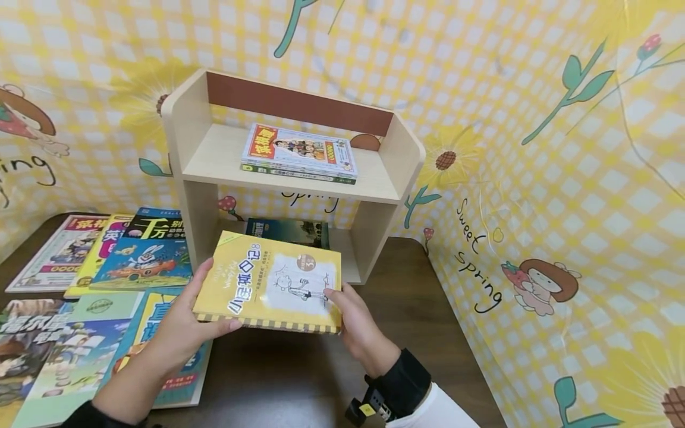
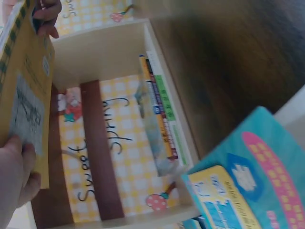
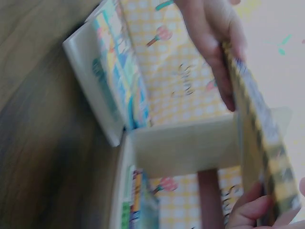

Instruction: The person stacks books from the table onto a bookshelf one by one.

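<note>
Yellow-covered, the book (image 1: 270, 282) is gripped at opposite ends by 2 partly closed hands (image 1: 184, 329) (image 1: 363, 326).

You seem to be at a child's reading or study nook, perhaps in a home: the gingham wall covering (image 1: 492, 154) beside you carries sunflowers (image 1: 446, 159), cartoon girls (image 1: 540, 285) and "Sweet Spring" lettering (image 1: 475, 276), and your dark wood-grain tabletop (image 1: 423, 321) holds a small bookshelf (image 1: 289, 185) and illustrated children's books (image 1: 144, 261).

I see both arms (image 1: 134, 374) stretched forward. The left hand (image 1: 184, 324) and right hand (image 1: 362, 326) grip from two sides, right thumb (image 1: 337, 299) on top.
</note>
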The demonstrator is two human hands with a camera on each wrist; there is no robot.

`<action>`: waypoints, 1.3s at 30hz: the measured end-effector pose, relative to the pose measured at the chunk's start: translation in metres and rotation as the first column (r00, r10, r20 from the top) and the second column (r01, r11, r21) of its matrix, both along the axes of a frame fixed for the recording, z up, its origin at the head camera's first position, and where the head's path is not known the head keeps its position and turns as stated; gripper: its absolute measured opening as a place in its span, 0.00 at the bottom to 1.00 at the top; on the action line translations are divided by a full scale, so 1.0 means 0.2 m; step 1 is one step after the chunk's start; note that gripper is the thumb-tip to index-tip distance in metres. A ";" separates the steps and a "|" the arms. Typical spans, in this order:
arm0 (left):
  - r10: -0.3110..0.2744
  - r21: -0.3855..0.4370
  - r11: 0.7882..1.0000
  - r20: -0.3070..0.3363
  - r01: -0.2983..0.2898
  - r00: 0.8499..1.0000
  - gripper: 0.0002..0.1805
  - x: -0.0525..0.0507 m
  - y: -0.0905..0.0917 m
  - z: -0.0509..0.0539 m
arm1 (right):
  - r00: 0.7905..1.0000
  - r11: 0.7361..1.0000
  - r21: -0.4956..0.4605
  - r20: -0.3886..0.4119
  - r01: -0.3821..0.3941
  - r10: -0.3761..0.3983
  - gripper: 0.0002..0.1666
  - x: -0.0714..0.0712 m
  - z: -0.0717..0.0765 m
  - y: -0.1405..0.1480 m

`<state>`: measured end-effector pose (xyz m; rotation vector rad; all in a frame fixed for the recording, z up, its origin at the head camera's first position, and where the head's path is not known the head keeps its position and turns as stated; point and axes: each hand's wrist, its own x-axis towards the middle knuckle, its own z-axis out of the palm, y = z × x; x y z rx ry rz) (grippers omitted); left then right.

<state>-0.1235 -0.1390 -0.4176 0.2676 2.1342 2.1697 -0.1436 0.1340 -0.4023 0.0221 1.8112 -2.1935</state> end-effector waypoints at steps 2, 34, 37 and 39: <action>0.026 0.005 1.000 -0.008 -0.026 1.000 0.61 0.01 0.01 0.02 | 0.999 1.000 -0.021 -0.046 -0.016 0.015 0.34 0.03 0.03 0.00; 0.050 -0.133 0.988 -0.239 -0.083 0.970 0.62 -0.05 0.10 0.39 | 0.887 0.969 0.236 -0.428 -0.077 0.174 0.56 0.01 0.28 0.11; 0.047 -0.148 0.985 -0.262 -0.089 0.964 0.62 -0.10 0.11 0.43 | 0.881 0.970 0.226 -0.437 -0.089 0.183 0.54 -0.04 0.31 0.12; 0.042 -0.145 0.986 -0.274 -0.085 0.961 0.61 -0.14 0.11 0.45 | 0.878 0.969 0.229 -0.440 -0.093 0.188 0.54 -0.08 0.33 0.13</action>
